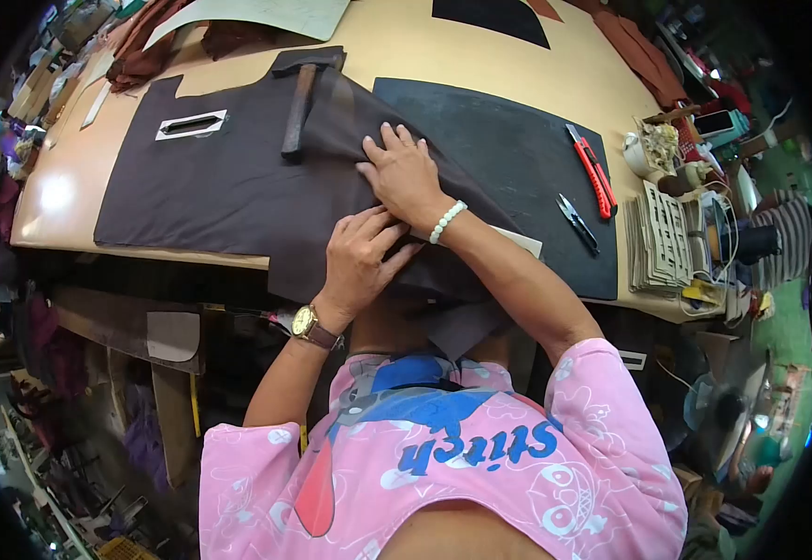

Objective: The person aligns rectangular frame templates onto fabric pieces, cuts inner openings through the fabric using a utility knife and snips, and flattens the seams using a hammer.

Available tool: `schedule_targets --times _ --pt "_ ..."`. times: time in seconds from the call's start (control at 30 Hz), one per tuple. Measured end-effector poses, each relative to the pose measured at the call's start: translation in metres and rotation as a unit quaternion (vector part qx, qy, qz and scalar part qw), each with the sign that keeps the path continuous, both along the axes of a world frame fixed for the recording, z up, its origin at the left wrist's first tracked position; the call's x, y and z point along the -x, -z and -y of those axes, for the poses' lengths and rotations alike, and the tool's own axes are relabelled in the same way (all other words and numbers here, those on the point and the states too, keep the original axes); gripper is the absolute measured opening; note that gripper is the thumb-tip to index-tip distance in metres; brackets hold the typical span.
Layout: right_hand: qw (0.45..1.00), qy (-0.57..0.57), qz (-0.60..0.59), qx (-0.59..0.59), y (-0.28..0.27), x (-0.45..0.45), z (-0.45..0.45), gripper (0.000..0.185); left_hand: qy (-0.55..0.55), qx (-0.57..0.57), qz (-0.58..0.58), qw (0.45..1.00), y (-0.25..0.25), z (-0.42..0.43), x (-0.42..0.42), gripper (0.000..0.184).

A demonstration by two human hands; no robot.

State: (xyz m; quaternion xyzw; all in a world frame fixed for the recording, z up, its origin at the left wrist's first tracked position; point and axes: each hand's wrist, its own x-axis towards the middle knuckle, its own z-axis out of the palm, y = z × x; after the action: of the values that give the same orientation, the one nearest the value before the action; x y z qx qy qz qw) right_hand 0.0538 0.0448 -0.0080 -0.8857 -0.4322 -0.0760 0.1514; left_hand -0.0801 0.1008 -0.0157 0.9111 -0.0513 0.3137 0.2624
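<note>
Cloth [210, 187] lies across the bench [392, 47], drooping over its near edge. Your right hand [406, 177] presses it, fingers spread; whether your left hand [366, 252], fingers bent, pinches it can't be told. A hard tug could drag the hammer [299, 107] and crease the cloth.

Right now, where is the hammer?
In the head view, the hammer lies on the dark sheet, left of the right hand and right of the white-framed slot.
</note>
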Motion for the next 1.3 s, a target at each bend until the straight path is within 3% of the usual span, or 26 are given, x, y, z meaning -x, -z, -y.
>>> schedule_targets --times 0.03,0.07,0.17,0.23,0.27,0.3,0.37,0.4,0.43,0.5,0.57,0.6,0.63,0.7,0.73,0.8,0.83,0.9,0.97,1.0,1.1,1.13,1.17,1.2,1.23,1.3 --pt "0.999 -0.014 -0.03 -0.009 -0.002 -0.004 0.004 0.045 0.008 -0.002 0.002 1.0 -0.001 0.001 -0.001 0.028" --pt "0.994 -0.023 0.027 -0.107 0.008 -0.007 0.005 0.025 0.005 -0.017 -0.016 1.0 -0.003 0.003 -0.003 0.031" --pt "0.991 -0.005 -0.039 -0.128 -0.023 -0.016 0.004 0.022 -0.028 -0.044 -0.042 0.998 -0.015 0.008 -0.005 0.041" --pt "0.972 0.027 -0.034 -0.232 -0.055 -0.03 -0.006 0.021 -0.077 -0.035 -0.009 0.996 -0.031 0.022 -0.018 0.05" --pt "0.95 0.016 -0.096 -0.297 -0.076 -0.04 -0.012 0.021 -0.104 -0.021 0.003 0.994 -0.038 0.029 -0.024 0.065" --pt "0.938 0.014 -0.062 -0.34 -0.096 -0.052 -0.016 0.021 -0.119 -0.018 0.04 0.992 -0.05 0.038 -0.031 0.067" --pt "0.876 0.01 -0.167 -0.452 -0.137 -0.068 -0.013 0.018 -0.148 -0.012 0.117 0.982 -0.079 0.05 -0.046 0.073" --pt "0.84 -0.094 -0.076 -0.529 -0.141 -0.1 -0.016 0.037 -0.168 -0.029 0.128 0.977 -0.085 0.05 -0.056 0.071" --pt "0.815 0.012 -0.277 -0.509 -0.171 -0.086 0.002 0.034 -0.188 -0.047 0.14 0.971 -0.09 0.05 -0.067 0.071" --pt "0.74 -0.026 -0.241 -0.628 -0.167 -0.119 0.019 0.033 -0.2 -0.091 0.155 0.963 -0.097 0.045 -0.088 0.066" --pt "0.791 0.087 -0.101 -0.597 -0.148 -0.153 0.052 0.043 -0.181 -0.144 0.162 0.959 -0.096 0.028 -0.104 0.06" --pt "0.737 0.09 -0.205 -0.637 -0.155 -0.136 0.073 0.036 -0.162 -0.145 0.186 0.958 -0.097 0.024 -0.111 0.053" --pt "0.78 0.104 -0.185 -0.589 -0.151 -0.127 0.095 0.055 -0.129 -0.144 0.176 0.965 -0.097 0.022 -0.116 0.051" --pt "0.74 0.116 -0.23 -0.621 -0.142 -0.108 0.129 0.06 -0.06 -0.142 0.147 0.977 -0.094 0.021 -0.123 0.047" --pt "0.755 0.151 -0.205 -0.605 -0.133 -0.099 0.147 0.059 -0.019 -0.145 0.157 0.977 -0.093 0.022 -0.125 0.042" --pt "0.807 0.219 -0.115 -0.537 -0.1 -0.096 0.187 0.059 0.043 -0.109 0.075 0.99 -0.086 0.034 -0.121 0.038" --pt "0.798 0.226 -0.114 -0.547 -0.092 -0.08 0.2 0.06 0.073 -0.092 0.034 0.993 -0.081 0.039 -0.118 0.036" --pt "0.849 0.317 -0.037 -0.422 -0.063 -0.062 0.236 0.063 0.091 -0.04 -0.042 0.994 -0.062 0.05 -0.116 0.033" --pt "0.853 0.391 -0.004 -0.346 -0.047 -0.041 0.257 0.066 0.091 -0.033 -0.169 0.981 -0.05 0.054 -0.113 0.031" --pt "0.845 0.434 -0.051 -0.307 -0.042 -0.04 0.266 0.069 0.098 -0.032 -0.191 0.976 -0.045 0.055 -0.113 0.032" --pt "0.846 0.39 0.323 -0.165 -0.042 -0.046 0.275 0.069 0.113 -0.002 -0.259 0.959 -0.041 0.052 -0.118 0.035" --pt "0.864 0.353 0.321 -0.162 -0.05 -0.047 0.268 0.064 0.118 0.024 -0.289 0.95 -0.044 0.051 -0.119 0.037" --pt "0.901 0.334 0.197 -0.194 -0.05 -0.047 0.255 0.054 0.121 0.048 -0.32 0.939 -0.046 0.051 -0.12 0.038" --pt "0.938 0.234 0.139 -0.217 -0.053 -0.048 0.241 0.047 0.12 0.058 -0.331 0.934 -0.046 0.051 -0.121 0.044" --pt "0.96 0.129 0.079 -0.236 -0.056 -0.049 0.227 0.041 0.125 0.062 -0.327 0.935 -0.047 0.051 -0.121 0.045" --pt "0.976 0.032 -0.104 -0.189 -0.052 -0.049 0.198 0.029 0.133 0.07 -0.32 0.936 -0.049 0.052 -0.118 0.046"
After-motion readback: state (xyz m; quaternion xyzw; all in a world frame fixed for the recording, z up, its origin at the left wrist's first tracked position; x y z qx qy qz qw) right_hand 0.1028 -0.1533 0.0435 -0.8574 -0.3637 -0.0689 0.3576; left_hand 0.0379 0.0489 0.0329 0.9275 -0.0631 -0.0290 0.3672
